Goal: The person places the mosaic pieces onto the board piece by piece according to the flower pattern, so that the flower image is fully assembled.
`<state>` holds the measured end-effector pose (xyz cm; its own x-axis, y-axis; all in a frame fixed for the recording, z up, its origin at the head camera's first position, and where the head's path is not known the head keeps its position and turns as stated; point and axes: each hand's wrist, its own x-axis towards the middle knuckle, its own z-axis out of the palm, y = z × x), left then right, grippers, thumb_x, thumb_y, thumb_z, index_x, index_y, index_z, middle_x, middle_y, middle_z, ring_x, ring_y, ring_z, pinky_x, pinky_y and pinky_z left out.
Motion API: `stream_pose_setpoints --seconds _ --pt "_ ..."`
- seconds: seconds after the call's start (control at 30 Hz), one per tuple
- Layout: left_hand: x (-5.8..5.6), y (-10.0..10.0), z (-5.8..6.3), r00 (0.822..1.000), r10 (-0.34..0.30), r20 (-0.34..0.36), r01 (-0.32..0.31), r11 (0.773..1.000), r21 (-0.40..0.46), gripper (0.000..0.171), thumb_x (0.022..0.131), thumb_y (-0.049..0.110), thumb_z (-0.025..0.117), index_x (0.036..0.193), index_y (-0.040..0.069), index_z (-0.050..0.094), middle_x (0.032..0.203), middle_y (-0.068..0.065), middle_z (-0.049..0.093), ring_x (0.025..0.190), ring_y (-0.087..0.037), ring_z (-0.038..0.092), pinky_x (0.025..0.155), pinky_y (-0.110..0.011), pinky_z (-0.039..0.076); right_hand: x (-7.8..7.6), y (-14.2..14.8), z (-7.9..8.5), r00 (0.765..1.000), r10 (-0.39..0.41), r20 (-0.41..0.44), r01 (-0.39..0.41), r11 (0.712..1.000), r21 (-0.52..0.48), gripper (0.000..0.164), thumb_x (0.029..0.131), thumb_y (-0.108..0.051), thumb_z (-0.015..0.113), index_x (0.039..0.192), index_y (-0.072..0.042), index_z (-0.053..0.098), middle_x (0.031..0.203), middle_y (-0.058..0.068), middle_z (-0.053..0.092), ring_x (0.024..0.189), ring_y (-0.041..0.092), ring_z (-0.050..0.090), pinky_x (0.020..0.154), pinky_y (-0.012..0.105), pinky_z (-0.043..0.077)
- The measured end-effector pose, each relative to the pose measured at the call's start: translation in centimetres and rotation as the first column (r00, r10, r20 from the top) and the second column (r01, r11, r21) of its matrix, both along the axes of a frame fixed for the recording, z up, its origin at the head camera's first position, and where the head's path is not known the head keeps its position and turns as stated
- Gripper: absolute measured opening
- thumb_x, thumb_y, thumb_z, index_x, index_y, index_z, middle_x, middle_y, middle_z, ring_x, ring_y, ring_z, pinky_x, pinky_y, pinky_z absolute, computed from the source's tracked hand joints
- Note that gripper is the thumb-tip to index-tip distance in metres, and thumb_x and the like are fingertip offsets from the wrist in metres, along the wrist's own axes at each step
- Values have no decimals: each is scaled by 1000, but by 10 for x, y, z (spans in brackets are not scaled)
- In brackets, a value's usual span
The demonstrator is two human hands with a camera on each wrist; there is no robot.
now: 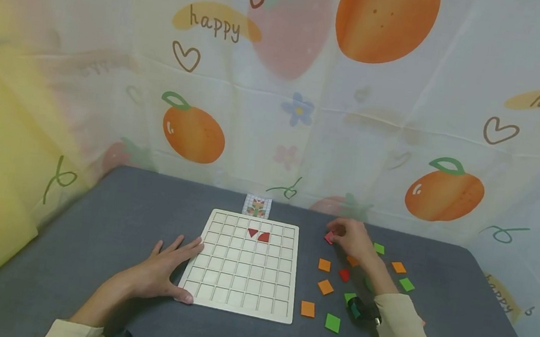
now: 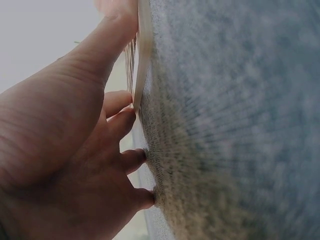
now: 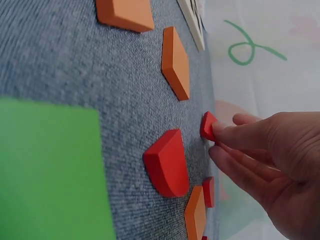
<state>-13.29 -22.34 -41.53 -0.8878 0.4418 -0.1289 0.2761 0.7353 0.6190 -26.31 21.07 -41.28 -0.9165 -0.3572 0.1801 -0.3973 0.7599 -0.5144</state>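
Note:
A white square grid board [image 1: 239, 275] lies on the dark table, with a red triangular tile [image 1: 253, 233] and a red tile with one rounded side [image 1: 264, 237] in its upper cells. My left hand [image 1: 157, 272] rests spread along the board's left side, its thumb at the near corner and fingertips at the edge. To the right of the board, my right hand [image 1: 353, 240] pinches a small red tile [image 3: 207, 126] between thumb and fingers, close over the table. In the right wrist view, another red tile [image 3: 169, 165] with a curved side lies nearer the camera.
Several orange tiles [image 1: 307, 308] and green tiles [image 1: 332, 323] lie scattered right of the board, some under the right forearm. A small pattern card [image 1: 257, 206] with a flower-like design lies behind the board. A printed curtain [image 1: 262, 151] stands along the table's back edge.

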Motion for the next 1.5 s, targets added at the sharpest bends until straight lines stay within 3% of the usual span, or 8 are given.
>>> stream_pose_setpoints --seconds 0.43,0.67,0.93,1.5 --pt "0 0 1 1000 -2 -11 2 1000 -2 113 63 49 85 153 6 32 160 -17 22 144 -52 6 104 -74 -4 0 -12 7 999 35 12 -35 999 25 27 82 10 71 107 3 71 98 12 71 87 27 67 76 40 56" --pt "0 -1 0 1000 -4 -8 4 1000 4 113 64 49 85 153 6 32 161 -17 22 144 -52 5 104 -74 -5 -2 -25 15 990 134 -40 -133 991 13 26 81 10 72 106 5 70 98 14 71 88 29 68 77 41 56" --pt "-1 -1 0 1000 -5 2 5 1000 0 113 64 49 85 154 7 31 161 -16 21 145 -51 4 104 -74 -5 -1 -50 20 979 198 -43 -200 979 -28 27 79 11 74 105 5 71 95 12 71 85 26 67 76 37 56" --pt "-2 -2 -2 1000 0 10 0 1000 5 113 64 49 85 154 8 31 161 -15 20 145 -50 3 104 -74 -6 5 -103 20 971 234 46 -229 969 -93 25 85 7 69 110 1 71 102 11 71 92 24 66 76 33 55"
